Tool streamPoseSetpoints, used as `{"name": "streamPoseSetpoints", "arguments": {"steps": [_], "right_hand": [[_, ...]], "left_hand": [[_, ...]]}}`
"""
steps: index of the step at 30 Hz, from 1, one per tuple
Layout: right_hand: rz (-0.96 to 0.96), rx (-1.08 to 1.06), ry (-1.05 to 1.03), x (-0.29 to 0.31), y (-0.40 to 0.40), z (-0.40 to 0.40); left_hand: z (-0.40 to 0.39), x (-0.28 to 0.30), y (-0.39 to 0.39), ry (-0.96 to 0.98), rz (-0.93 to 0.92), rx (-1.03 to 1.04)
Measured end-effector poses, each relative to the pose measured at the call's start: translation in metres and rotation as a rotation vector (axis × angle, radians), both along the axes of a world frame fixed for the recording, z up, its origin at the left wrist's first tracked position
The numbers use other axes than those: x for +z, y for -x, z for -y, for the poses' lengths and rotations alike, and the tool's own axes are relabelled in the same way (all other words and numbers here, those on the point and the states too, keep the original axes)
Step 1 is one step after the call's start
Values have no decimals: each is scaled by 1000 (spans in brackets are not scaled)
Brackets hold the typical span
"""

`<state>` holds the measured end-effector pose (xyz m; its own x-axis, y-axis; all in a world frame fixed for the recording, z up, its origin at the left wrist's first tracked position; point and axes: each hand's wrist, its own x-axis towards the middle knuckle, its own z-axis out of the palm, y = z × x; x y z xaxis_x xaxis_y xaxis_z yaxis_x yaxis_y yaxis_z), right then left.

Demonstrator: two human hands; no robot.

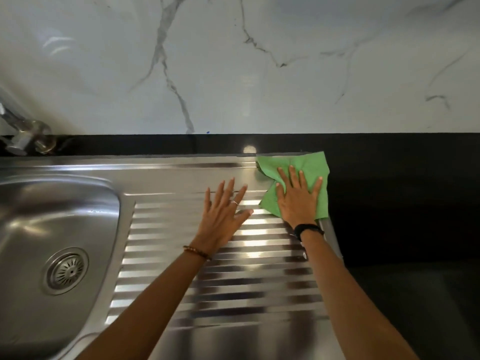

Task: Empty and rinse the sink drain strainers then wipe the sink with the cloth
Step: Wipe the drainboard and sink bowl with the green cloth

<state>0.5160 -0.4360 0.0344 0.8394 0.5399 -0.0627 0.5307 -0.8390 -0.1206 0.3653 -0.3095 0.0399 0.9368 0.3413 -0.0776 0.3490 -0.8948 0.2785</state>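
Under flat right hand (298, 201), green cloth (309, 165), left hand (223, 216) spread, empty

Crumpled green cloth (309, 165), plain, no print. Shiny silver stainless-steel sink (31, 203); its ribbed draining board (233, 276) reads as alternating bright and dark stripes. Round silver drain strainer (66, 271) with radial slot pattern. Flat black desk (402, 203), plain. White marble-look wall panel (233, 61) with grey veins. Black wristband (309, 228); brown beaded bracelet (197, 252); thin silver ring (234, 202).
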Motion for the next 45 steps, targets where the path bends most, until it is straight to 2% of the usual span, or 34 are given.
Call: {"name": "streamPoseSetpoints", "arguments": {"steps": [4, 10, 18, 23, 27, 33, 35, 40, 45], "right_hand": [[-13, -25, -6, 0, 28, 20], [7, -27, -13, -1, 95, 67], [-3, -53, -9, -5, 25, 16], [-2, -9, -20, -4, 29, 21], [32, -26, 13, -5, 60, 36], [7, -139, -2, -6, 81, 12], [-13, -50, 11, -7, 103, -21], [-61, 206, -33, -7, 174, -127], [-124, 395, -45, -6, 211, -187]], "left_hand": [[11, -8, -1, -65, -72, -12], [11, -15, -1, -92, -29, -5], [9, -15, -2, -86, -63, -16], [6, -2, 8, -15, -47, 9], [-19, 4, 68, 85, 56, 155], [-51, -1, 167, 192, 16, 486], [-50, -5, 179, 246, 41, 568], [-54, -11, 181, 278, 154, 611], [-55, -5, 187, 500, 393, 604]]}}
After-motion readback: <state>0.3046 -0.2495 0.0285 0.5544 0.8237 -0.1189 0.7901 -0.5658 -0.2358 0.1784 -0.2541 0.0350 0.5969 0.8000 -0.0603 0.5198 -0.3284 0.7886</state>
